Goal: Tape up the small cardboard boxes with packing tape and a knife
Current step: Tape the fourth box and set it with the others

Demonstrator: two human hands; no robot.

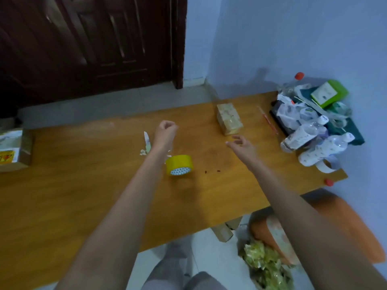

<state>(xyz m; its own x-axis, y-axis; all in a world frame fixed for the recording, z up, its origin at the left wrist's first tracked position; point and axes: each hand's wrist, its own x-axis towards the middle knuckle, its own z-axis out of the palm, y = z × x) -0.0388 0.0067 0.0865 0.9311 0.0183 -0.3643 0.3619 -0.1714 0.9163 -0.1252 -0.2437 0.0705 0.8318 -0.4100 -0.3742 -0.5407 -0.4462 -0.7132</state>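
left box (14,150) cut off, knife (147,141) partly hidden

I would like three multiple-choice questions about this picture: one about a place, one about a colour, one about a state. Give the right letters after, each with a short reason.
1. Where does the small taped box stand?
A. on the floor
B. on the table, beyond the right hand
C. on top of the tape roll

2. What colour is the tape roll?
A. yellow
B. red
C. black

3. What is the state of the right hand?
A. it grips the knife
B. it holds the tape roll
C. it is open and holds nothing

Answers:
1 B: the box rests on the wooden table, past the fingers.
2 A: the roll's side is yellow.
3 C: the fingers are spread, touching nothing; the knife lies beside the left hand.
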